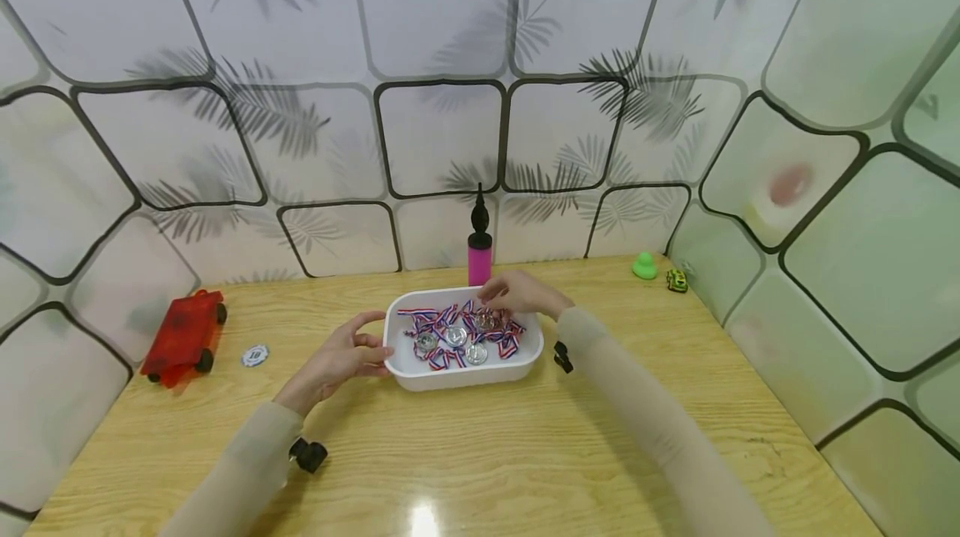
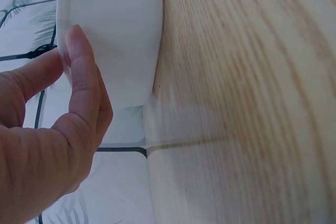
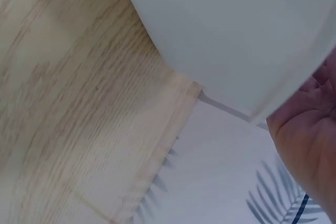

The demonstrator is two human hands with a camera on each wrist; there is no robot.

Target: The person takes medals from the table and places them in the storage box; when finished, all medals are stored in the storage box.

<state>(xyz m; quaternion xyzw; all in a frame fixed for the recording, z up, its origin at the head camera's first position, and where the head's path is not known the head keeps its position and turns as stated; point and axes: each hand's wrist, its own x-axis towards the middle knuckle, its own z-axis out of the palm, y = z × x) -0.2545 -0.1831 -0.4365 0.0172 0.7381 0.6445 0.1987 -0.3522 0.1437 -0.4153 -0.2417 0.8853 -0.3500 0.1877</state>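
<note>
A white plastic tray (image 1: 465, 381) sits on the wooden table, with several silver medals (image 1: 456, 336) on red, white and blue ribbons (image 1: 508, 347) lying loose in it. At its left end my left hand (image 1: 352, 358) holds the rim. In the left wrist view, fingers (image 2: 84, 77) of that hand lie against the tray's outer wall (image 2: 113, 35). My right hand (image 1: 519, 293) reaches over the back right rim, its fingertips down near a medal and ribbons. Whether they pinch anything is hidden; the right wrist view shows mostly the tray's wall (image 3: 226, 30) and part of the palm.
A pink and black hand pump (image 1: 480, 258) stands upright behind the tray. To the left are a red toy vehicle (image 1: 183, 337) and a round chip (image 1: 255, 355). A green rubber duck (image 1: 644, 265) and a small toy car (image 1: 677, 280) sit back right. Patterned curtains edge the table.
</note>
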